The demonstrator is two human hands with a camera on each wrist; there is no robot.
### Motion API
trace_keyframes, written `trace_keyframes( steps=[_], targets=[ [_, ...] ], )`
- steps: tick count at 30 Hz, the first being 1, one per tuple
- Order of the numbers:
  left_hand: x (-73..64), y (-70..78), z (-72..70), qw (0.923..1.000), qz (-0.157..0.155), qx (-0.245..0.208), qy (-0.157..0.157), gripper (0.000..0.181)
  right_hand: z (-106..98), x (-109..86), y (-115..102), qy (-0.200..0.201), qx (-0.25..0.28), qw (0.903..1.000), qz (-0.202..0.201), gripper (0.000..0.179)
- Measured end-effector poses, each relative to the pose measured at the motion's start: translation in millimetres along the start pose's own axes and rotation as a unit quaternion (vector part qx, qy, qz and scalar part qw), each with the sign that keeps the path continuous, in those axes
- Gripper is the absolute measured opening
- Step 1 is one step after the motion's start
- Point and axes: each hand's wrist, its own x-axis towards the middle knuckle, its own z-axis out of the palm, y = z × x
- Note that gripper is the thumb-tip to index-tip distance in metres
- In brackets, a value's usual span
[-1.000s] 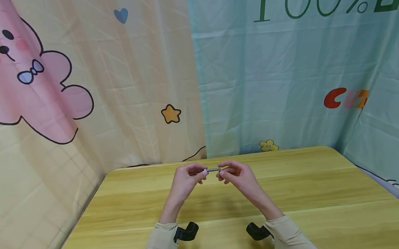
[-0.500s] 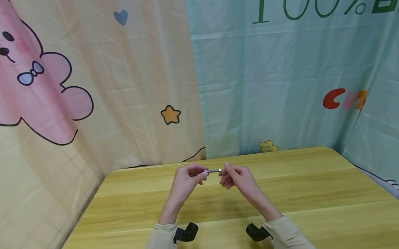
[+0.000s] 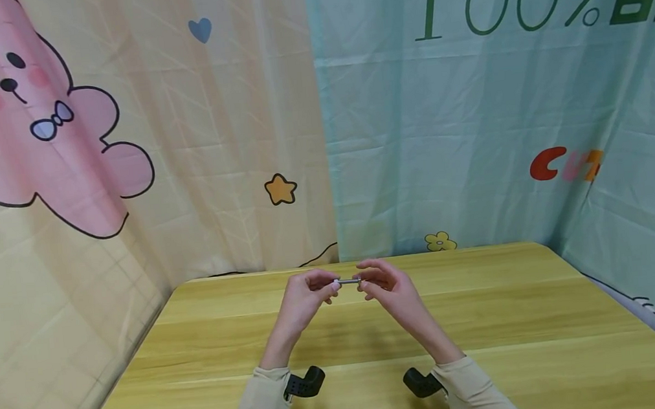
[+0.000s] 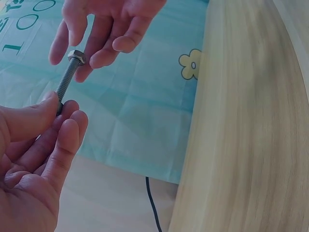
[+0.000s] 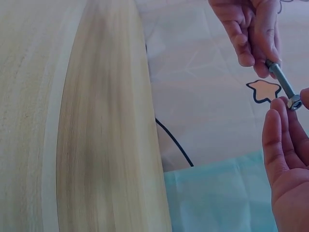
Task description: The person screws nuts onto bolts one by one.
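Observation:
A metal bolt (image 4: pixel 67 79) is held up above the table, lying roughly level in the head view. My left hand (image 3: pixel 306 297) pinches its head end between thumb and fingers, which partly hide the head. At the far end of the thread sits a hex nut (image 5: pixel 294 102). My right hand (image 3: pixel 390 287) is around that nut with loosely spread fingers. In the right wrist view its fingertips (image 5: pixel 277 104) are right beside the nut, and its thumb shows only at the frame edge. The left wrist view shows the right thumb just above the nut.
Below the hands is a wood-grain table (image 3: pixel 339 340). Printed curtains (image 3: pixel 443 123) hang behind it and at both sides. A black wrist camera (image 3: pixel 306 383) sits at each cuff. A dark line (image 5: pixel 174 140) runs across the curtain past the table edge.
The right fingers were at the nut, then shifted with the index finger and thumb crossing past it, and now are spread around it again. The left hand keeps its hold on the bolt.

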Motion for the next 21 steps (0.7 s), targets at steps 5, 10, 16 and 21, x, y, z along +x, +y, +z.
trace_keyframes(
  steps=[5, 10, 16, 21],
  targets=[
    [0.7, -0.9, 0.5, 1.0000, -0.001, -0.002, 0.002, 0.010, 0.4, 0.2, 2.9, 0.001, -0.003, 1.0000, -0.004, 0.024],
    [2.2, 0.2, 0.7, 1.0000, 0.004, 0.001, 0.003, 0.010, 0.6, 0.8, 4.2, -0.004, -0.004, 1.0000, 0.000, 0.021],
    [2.1, 1.2, 0.6, 0.9999, 0.011, 0.007, -0.001, 0.012, 0.9, 2.8, 5.5, 0.005, -0.006, 0.9996, 0.027, 0.022],
    [0.9, 1.2, 2.8, 0.9998, 0.016, 0.012, -0.007, 0.012, 1.6, 3.4, 7.4, 0.022, -0.013, 0.9985, 0.048, 0.028]
  ],
)
